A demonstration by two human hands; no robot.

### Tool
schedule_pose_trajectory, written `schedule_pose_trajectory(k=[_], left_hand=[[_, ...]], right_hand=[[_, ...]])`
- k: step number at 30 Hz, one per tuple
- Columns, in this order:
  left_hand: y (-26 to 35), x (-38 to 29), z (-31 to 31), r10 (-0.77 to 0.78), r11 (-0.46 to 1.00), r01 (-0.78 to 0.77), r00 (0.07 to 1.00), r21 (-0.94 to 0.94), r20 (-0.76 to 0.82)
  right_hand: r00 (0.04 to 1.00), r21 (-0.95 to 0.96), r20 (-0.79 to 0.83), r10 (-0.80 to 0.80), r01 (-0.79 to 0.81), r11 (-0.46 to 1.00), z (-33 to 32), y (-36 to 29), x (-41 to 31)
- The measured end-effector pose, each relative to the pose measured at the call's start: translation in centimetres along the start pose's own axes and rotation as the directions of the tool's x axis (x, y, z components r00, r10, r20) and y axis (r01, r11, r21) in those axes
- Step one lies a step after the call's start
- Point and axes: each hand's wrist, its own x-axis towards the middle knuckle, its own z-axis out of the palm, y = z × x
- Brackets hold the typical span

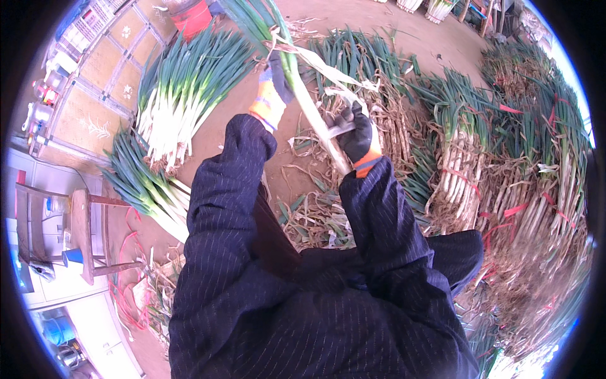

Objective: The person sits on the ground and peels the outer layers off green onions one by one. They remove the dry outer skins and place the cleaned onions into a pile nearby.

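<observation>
My left hand [274, 90], in an orange, blue-grey and dark coated work glove, grips a long green onion [310, 109] near where its green leaves begin. The stalk slants down to the right, its white lower end close to my right sleeve. My right hand [357, 132], in a matching glove, is closed beside the white shaft. A flat, pale, blade-like piece [342, 129] juts from its fingers against the stalk; I cannot tell its material. A loose pale outer leaf [326, 68] peels away from the onion and trails towards my right fingers.
Cleaned green onions [175, 104] lie in a pile at the left. Untrimmed onions [378, 109] lie ahead, with tied bundles [459, 175] at the right. Leaf scraps [317, 218] cover the floor before me. A wooden chair [83, 232] and a red bucket [191, 19] stand leftward.
</observation>
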Motion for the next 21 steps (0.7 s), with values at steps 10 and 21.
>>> schedule_pose_trajectory(k=[10, 21], left_hand=[[4.9, 4.6, -7.4, 0.095, 0.994, -0.082, 0.971, 0.069, -0.218], [10.5, 3.6, -9.1, 0.333, 0.939, -0.308, 0.925, 0.155, -0.183]], right_hand=[[0.961, -0.999, -0.003, 0.276, -0.014, 0.037, -2.9, -5.4, -10.6], [0.538, -0.279, -0.704, 0.464, 0.391, -0.877, -24.6, -2.8, -24.6]])
